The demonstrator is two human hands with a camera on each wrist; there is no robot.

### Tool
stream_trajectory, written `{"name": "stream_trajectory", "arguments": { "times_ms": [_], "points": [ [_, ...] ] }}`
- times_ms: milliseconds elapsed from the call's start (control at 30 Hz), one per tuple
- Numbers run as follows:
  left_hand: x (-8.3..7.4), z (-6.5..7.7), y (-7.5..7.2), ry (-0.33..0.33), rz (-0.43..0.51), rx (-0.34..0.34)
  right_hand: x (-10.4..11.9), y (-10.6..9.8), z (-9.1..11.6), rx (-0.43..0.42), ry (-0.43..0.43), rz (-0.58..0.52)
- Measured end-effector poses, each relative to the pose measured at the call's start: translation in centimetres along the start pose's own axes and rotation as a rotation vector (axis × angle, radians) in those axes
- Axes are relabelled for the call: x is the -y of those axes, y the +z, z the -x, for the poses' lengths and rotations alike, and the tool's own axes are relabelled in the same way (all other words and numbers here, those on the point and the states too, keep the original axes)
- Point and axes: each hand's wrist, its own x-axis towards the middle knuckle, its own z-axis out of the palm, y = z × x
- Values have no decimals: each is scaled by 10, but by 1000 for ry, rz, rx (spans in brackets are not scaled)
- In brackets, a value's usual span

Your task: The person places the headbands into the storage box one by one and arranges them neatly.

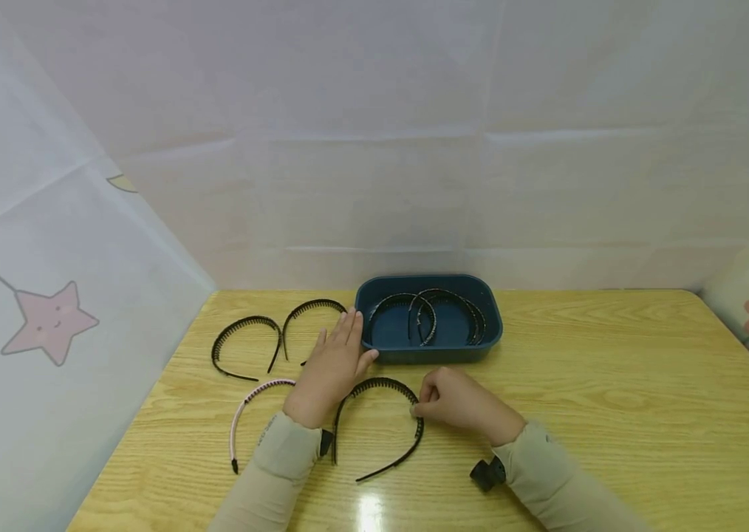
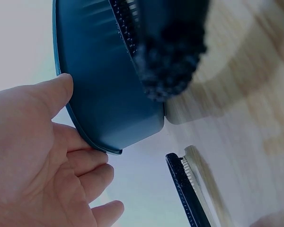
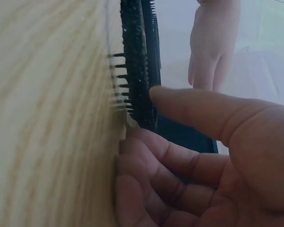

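Observation:
A black headband (image 1: pixel 384 382) with comb teeth lies on the table in front of me. My right hand (image 1: pixel 457 403) pinches its right side; in the right wrist view the thumb and curled fingers meet at the toothed band (image 3: pixel 135 61). My left hand (image 1: pixel 331 366) rests at the left end of a dark blue box (image 1: pixel 431 355), fingers extended along its side. The left wrist view has that thumb (image 2: pixel 64 90) against the box's rim (image 2: pixel 80 132). Inside the box lie several dark, speckled headbands (image 1: pixel 444 292).
To the left lie a black toothed headband (image 1: pixel 246 320) and another one (image 1: pixel 313 304), partly behind the left hand. Nearer is a pink headband (image 1: pixel 235 425) with dark tips, partly covered by the left arm. The wooden table (image 1: pixel 614 414) ends at a pale cloth backdrop (image 1: pixel 381 199).

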Motion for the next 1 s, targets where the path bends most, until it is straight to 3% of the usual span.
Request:
{"name": "stream_trajectory", "arguments": {
  "times_ms": [367,600,1000],
  "points": [
    [0,0,1,-7,18,0,2,5,1,-84,57,21],
    [1,-1,2,-2,-2,0,3,-2,3,-62,113,-86],
    [1,-2,1,-6,5,7,3,-20,4,3,78,-267]
  ]
}}
